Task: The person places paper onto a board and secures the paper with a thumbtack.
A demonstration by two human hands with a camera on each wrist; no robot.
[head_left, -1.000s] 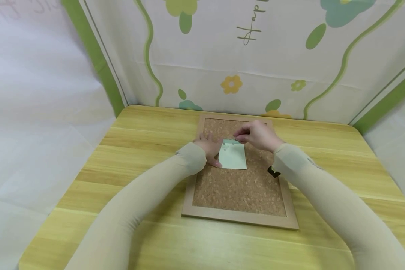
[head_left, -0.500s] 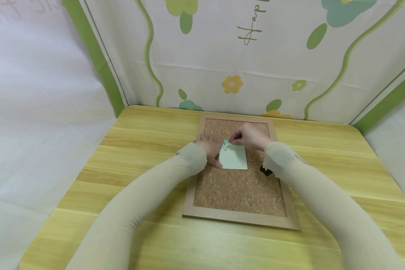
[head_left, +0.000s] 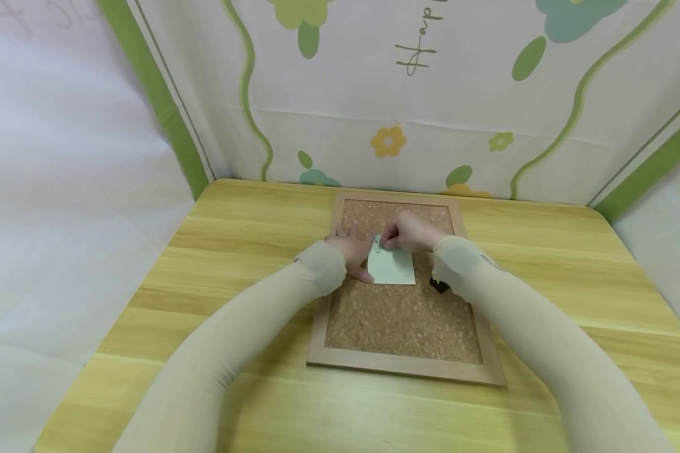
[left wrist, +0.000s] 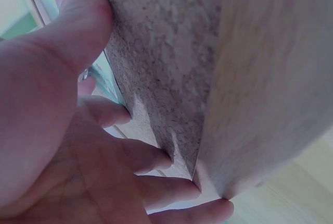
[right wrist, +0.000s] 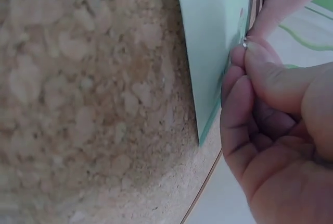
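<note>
A pale green paper note [head_left: 393, 267] lies on a cork board [head_left: 402, 321] with a light wood frame. My left hand [head_left: 348, 248] rests with spread fingers at the note's left edge, thumb near its lower left corner. In the left wrist view its fingertips [left wrist: 156, 156] touch the cork and the frame. At the note's top edge, my right hand [head_left: 412, 231] pinches a small clear push pin [right wrist: 244, 41] between thumb and forefinger, most of it hidden by the fingertips. The other right fingers curl into the palm.
The board lies on a yellow wood-grain table [head_left: 232, 251]. Behind stands a white cloth backdrop [head_left: 328, 94] with printed flowers. A small black piece [head_left: 439, 286] shows below the right sleeve cuff.
My right hand has moved left and slightly down along the note's top edge, toward its upper left part. The left hand and the board have stayed in place.
</note>
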